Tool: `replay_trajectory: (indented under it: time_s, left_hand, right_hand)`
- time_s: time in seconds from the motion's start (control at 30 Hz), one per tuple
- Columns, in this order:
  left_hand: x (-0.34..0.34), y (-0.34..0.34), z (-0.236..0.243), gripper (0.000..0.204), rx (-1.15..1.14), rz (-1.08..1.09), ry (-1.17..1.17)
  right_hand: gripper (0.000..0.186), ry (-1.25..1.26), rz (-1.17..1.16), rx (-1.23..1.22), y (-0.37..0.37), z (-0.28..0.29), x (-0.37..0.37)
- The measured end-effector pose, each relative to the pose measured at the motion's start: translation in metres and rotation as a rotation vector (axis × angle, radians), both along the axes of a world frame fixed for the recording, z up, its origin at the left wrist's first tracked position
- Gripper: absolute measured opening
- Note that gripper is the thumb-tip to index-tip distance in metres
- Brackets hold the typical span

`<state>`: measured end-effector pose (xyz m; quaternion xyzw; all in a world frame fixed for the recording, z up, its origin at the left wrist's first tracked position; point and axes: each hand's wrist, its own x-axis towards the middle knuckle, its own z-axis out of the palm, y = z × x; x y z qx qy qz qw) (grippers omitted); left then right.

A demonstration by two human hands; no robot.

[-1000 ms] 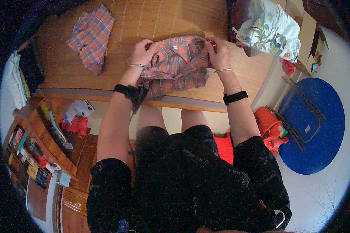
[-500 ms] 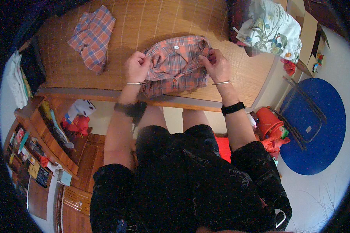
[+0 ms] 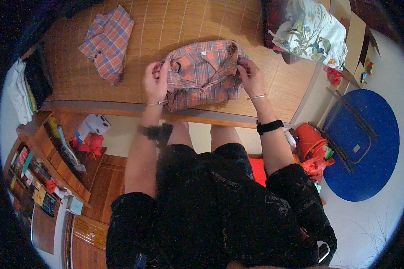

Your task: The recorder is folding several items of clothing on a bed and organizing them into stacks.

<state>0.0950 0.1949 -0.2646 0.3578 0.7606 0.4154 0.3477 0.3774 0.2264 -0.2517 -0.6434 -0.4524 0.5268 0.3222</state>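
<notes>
An orange and grey plaid shirt (image 3: 201,71) lies bunched on the woven mat (image 3: 161,22) in front of me, its collar opening facing up and a small white label inside. My left hand (image 3: 156,81) is at the shirt's left edge, fingers curled and closed on the cloth there. At the opposite edge, my right hand (image 3: 252,78) pinches the fabric beside the collar between thumb and fingers. Farther left on the mat is a second plaid piece (image 3: 107,45), orange and blue, folded.
A white floral cloth (image 3: 316,38) is heaped at the far right. Dark and white garments (image 3: 20,89) hang over the left end. A blue round folding table (image 3: 368,148) leans at right, beside a red bucket (image 3: 309,140). Wooden shelves (image 3: 60,157) stand at lower left.
My left hand has shifted slightly left and down along the shirt's edge, its fingers turning. The right hand has moved a little to the right. The shirt stays in nearly the same place.
</notes>
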Motion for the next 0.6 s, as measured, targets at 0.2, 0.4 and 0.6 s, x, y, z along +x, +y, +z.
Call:
replay_trajectory:
  time_s: [0.2,0.4,0.6]
  left_hand:
    - [-0.031,-0.02,-0.024,0.06,-0.148,-0.039,0.106]
    - [-0.017,-0.025,-0.024,0.059,-0.355,-0.111,-0.155]
    - [-0.013,-0.018,-0.02,0.045,-0.378,0.017,-0.649]
  right_hand:
    - [0.028,-0.178,-0.132,0.133,-0.008,-0.03,0.01]
    - [0.034,-0.187,0.093,-0.446,-0.018,-0.065,0.008]
    - [0.022,0.345,-0.107,-0.424,-0.019,-0.039,-0.009]
